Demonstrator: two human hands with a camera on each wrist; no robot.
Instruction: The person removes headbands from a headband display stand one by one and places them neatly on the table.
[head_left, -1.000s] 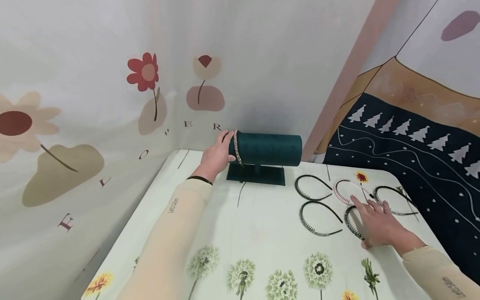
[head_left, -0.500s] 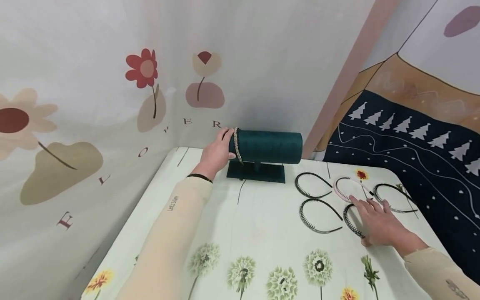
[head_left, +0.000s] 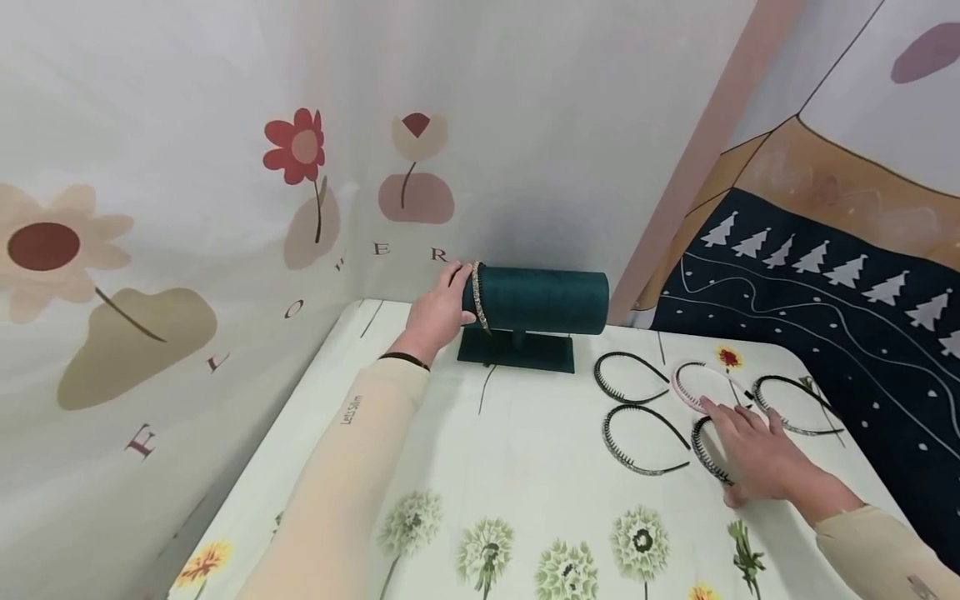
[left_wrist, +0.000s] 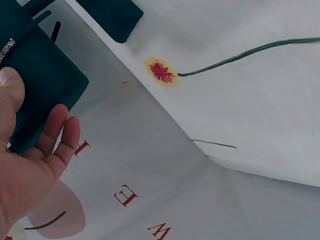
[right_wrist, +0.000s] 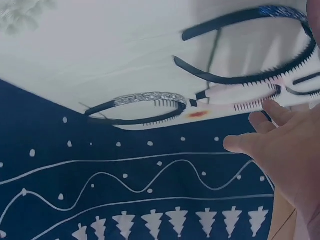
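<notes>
My left hand (head_left: 437, 312) grips the left end of a dark green velvet roll stand (head_left: 551, 302), thumb in front and fingers over the top. Beside it, a headband (head_left: 480, 302) with a glittery band loops around the roll; the left wrist view shows its two dark tips projecting and two fingers (left_wrist: 54, 125) loosely bent. On the table, my right hand (head_left: 761, 454) spreads over a black toothed headband (head_left: 698, 446), covering its right part. That headband shows blue glitter (right_wrist: 282, 11) in the right wrist view. My right forefinger reaches the edge of a pink headband (head_left: 678, 379).
Two black headbands (head_left: 611, 387) (right_wrist: 150, 97) lie at the back left and far right of the group, and another headband (head_left: 622, 454) lies at front left. A patterned cloth covers the table (head_left: 510, 467). Printed curtains (head_left: 525, 125) hang close behind the stand.
</notes>
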